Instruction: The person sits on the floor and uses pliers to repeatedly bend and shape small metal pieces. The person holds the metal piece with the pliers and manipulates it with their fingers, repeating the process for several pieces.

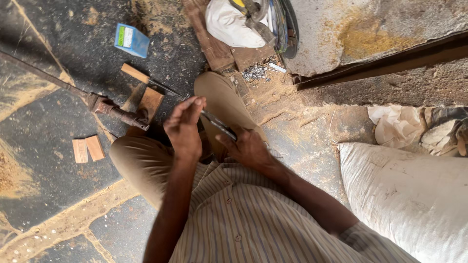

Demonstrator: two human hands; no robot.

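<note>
I sit on a stone floor with my knees bent, in tan trousers and a striped shirt. My left hand (184, 127) is raised over my lap, its fingers pinched together at the far end of a thin dark metal blade (218, 124). My right hand (247, 147) grips the near end of the same blade. What the left fingertips pinch is too small to make out. A chisel with a wooden handle (146, 79) lies on the floor just beyond my left hand, next to a flat wooden block (150, 101).
A rusty metal clamp bar (117, 111) lies at left, with two small wooden blocks (88, 149) near it. A blue box (131, 40) sits further out. A pile of small nails (255, 73) and a white bag (231, 24) are ahead. A large white sack (414, 195) stands at right.
</note>
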